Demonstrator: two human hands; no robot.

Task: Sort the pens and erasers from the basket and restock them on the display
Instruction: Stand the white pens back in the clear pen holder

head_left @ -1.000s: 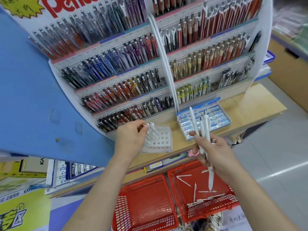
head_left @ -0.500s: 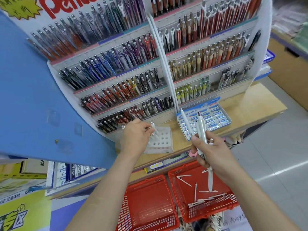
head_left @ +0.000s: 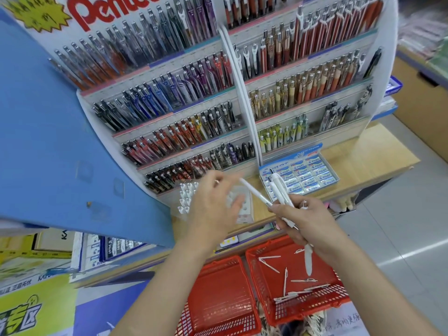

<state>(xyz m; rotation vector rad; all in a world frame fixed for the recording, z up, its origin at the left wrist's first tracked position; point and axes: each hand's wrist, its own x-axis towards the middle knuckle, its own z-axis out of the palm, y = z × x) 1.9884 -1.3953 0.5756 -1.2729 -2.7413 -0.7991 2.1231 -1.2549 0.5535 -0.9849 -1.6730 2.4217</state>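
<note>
My right hand [head_left: 308, 221] grips a bunch of white pens [head_left: 282, 190], their tips fanning up and to the left. My left hand [head_left: 213, 204] hovers, blurred, over the white holed pen holder [head_left: 188, 197] on the wooden shelf, fingers spread toward the nearest pen and holding nothing. Several white pens [head_left: 286, 277] lie in the right red basket [head_left: 315, 309] below. The left red basket [head_left: 218, 304] holds nothing I can see. A blue box of erasers [head_left: 305, 174] sits on the shelf to the right of the holder.
A tall curved pen display [head_left: 194, 93] with rows of coloured pens rises behind the shelf. A blue panel [head_left: 48, 141] juts in from the left. The wooden shelf [head_left: 368, 154] extends right; grey floor [head_left: 400, 238] lies beyond it.
My left hand has left the pen holder and swung right toward the pens in my right hand. My right hand has tilted its pens leftward and lowered a little.
</note>
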